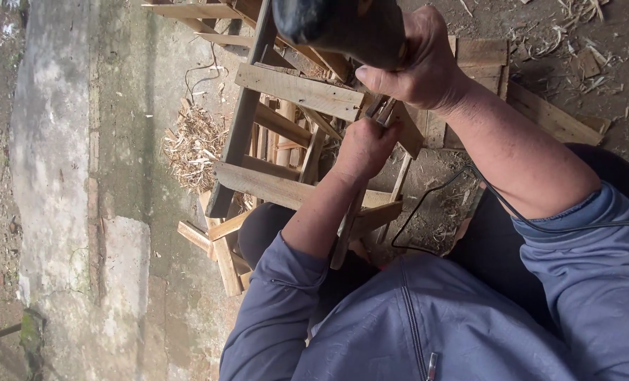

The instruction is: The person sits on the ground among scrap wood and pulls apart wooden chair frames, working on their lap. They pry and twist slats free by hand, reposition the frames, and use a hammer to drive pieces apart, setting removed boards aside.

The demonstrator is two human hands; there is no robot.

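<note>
My left hand (pixel 364 149) is closed around a thin wooden stick (pixel 342 236) that runs from my lap up to a rough frame of nailed wooden slats (pixel 297 90). My right hand (pixel 419 65) is raised above it. It grips a dark, rounded tool (pixel 335 27) whose end is blurred and close to the camera. Both sleeves are blue-grey. The stick's upper end meets the slats just under my right hand. What kind of tool it is stays unclear.
Loose wood offcuts (pixel 212 243) lie by my knee on the dirt ground. A heap of pale wood shavings (pixel 191 144) sits left of the frame. A concrete ledge (pixel 53 176) runs along the left. A black cable (pixel 427 212) loops across my lap.
</note>
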